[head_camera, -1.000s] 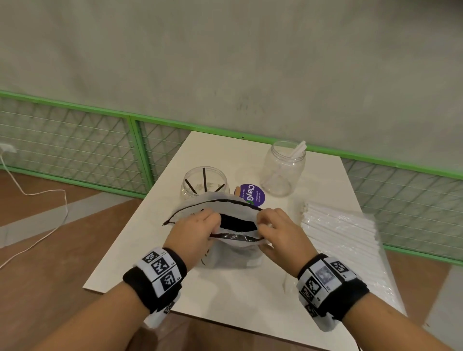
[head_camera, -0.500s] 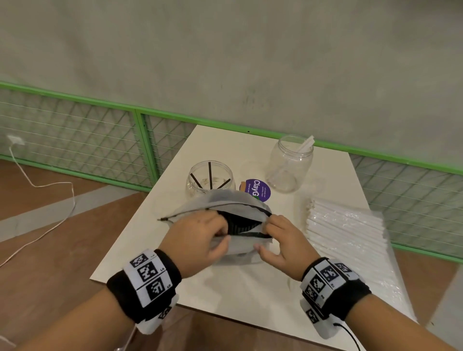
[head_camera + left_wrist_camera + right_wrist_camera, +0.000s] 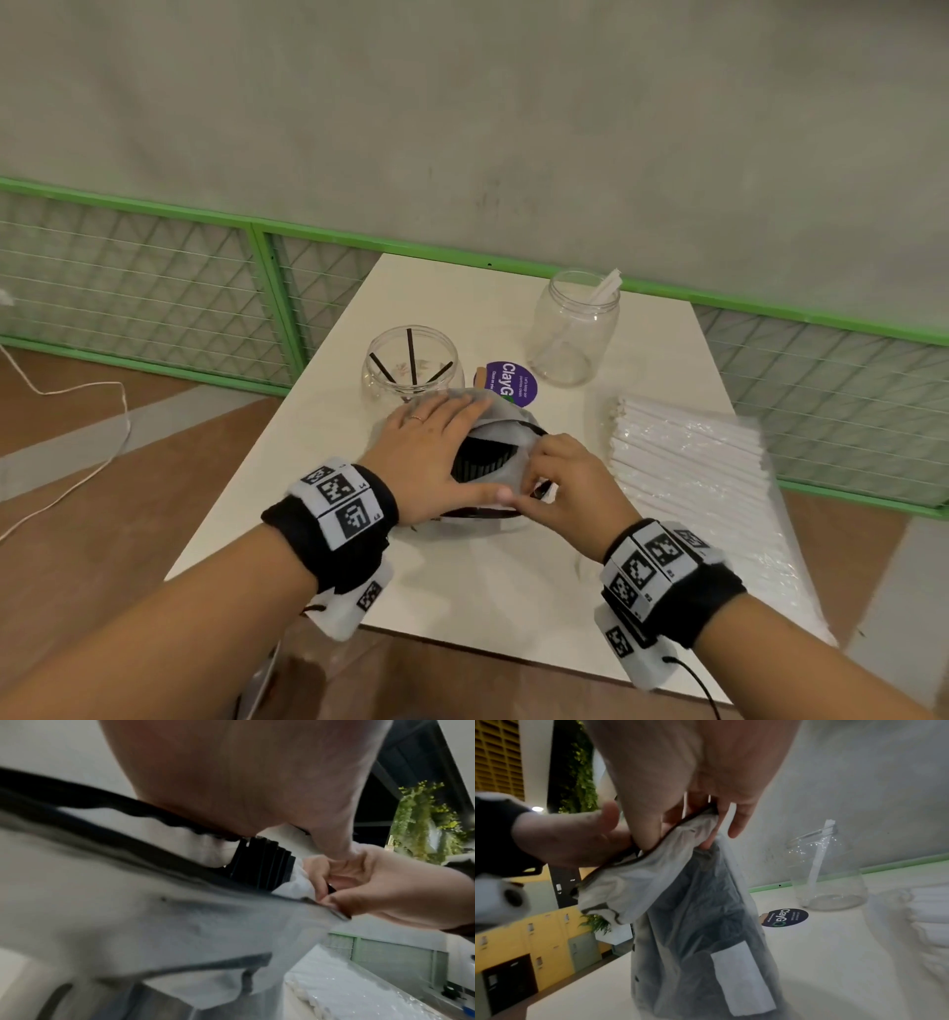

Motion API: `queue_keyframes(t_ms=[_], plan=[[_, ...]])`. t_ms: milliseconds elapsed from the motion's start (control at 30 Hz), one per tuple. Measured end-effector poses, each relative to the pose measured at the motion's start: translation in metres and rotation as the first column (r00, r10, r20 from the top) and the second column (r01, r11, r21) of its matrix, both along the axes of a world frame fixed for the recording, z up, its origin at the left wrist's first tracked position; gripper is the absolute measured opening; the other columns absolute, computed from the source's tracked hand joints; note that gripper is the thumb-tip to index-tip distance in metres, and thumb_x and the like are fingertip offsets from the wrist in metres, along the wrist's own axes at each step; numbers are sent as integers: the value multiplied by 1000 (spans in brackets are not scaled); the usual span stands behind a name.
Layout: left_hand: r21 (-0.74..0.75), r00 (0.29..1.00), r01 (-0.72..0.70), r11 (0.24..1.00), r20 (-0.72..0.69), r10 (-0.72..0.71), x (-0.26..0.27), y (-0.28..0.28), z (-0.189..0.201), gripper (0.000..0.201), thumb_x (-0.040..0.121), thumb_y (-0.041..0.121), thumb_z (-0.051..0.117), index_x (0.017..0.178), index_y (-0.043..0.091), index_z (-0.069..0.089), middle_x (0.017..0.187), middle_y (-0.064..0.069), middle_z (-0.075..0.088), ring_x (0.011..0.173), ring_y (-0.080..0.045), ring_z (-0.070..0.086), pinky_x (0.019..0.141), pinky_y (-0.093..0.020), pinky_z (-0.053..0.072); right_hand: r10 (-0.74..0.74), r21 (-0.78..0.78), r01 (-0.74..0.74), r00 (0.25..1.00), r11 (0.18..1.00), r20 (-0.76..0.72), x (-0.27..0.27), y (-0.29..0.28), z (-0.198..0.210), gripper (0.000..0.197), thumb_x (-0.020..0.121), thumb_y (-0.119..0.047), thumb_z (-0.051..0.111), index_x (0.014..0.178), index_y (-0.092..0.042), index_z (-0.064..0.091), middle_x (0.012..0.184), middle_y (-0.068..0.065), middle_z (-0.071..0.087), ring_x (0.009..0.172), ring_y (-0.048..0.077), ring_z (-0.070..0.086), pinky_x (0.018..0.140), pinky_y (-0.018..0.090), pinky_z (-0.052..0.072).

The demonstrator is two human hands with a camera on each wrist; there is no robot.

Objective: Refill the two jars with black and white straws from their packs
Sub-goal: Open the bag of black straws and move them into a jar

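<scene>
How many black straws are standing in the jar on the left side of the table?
3 in the left jar: one leaning at its left, one near upright in the middle, one leaning at its right. The bag hides the jar's near side.

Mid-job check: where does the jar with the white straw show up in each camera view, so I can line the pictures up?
Head: the jar with the white straw stands at the far right of the table, beyond the pack of white straws.
Left wrist: not in view.
Right wrist: right of centre, against the wall.
Shared landmark: the purple sticker lies just left of the jar in both.
</scene>
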State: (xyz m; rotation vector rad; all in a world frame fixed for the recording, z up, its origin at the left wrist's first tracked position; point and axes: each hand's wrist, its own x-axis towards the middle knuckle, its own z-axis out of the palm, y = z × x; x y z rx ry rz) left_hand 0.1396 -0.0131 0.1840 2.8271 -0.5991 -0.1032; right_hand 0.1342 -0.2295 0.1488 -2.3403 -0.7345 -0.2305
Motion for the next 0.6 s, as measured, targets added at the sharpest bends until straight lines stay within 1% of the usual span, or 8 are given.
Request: queue_keyframes(t_ms=[67,200,267,333,400,467,533,600], plan=[[-7,1000,-23,1000,-3,23,2,1,0,114,53,97,14,148,34,2,157,8,12,143,-16,10,113,-41,14,14,-24,-13,999,1000,42,-2,-1,1,20,73,-27,74,85,-16,61,93,-4,51,81,13,48,70,19,40],[78,999,-35,996,-11,35,12,2,6,117,57,88,45,147,33,-5,157,3,13,140,-23,18,108,-47,22,-102,-66,110,989,992,104,-7,0,2,64,64,-14,84,116,-31,50,123,-5,27,103,6,38,83,15,38],[103,1000,-29,994,8,28,14,1,9,114,60,81,54,147,31,2,151,4,30,134,-24,26,105,-45,24,-150,-32,151,988,988,24,-6,2,6,88,62,-20,87,130,-44,37,141,-6,14,118,11,34,91,15,36],[117,999,-21,993,37,17,13,-2,10,110,61,79,57,147,31,8,144,5,40,130,-23,30,103,-43,24,-107,46,118,977,992,-187,0,5,9,107,64,-21,86,139,-51,16,148,-8,9,128,10,31,94,10,36],[133,997,-7,991,72,-3,11,-4,12,108,60,77,59,146,32,12,138,5,42,129,-22,30,103,-41,23,-33,152,96,928,984,-371,9,7,10,116,64,-19,84,144,-47,5,146,1,28,128,11,39,101,12,37],[129,996,-1,992,88,-10,11,-4,13,109,59,76,62,146,34,12,139,4,38,131,-22,27,106,-40,20,19,242,119,866,963,-500,14,7,12,115,65,-14,80,146,-47,5,128,5,54,113,17,58,99,33,48],[108,997,4,994,76,-12,12,-2,14,116,56,73,66,147,35,6,148,4,25,137,-22,18,109,-41,17,36,266,129,843,955,-536,16,6,12,105,68,-8,73,144,-48,13,115,5,64,99,20,65,91,43,53],[90,998,32,995,55,-37,13,0,14,119,55,71,67,147,37,0,155,7,13,142,-22,11,112,-45,12,79,270,83,841,959,-536,17,7,15,93,69,-5,64,144,-44,25,118,4,66,102,18,65,90,40,54]])
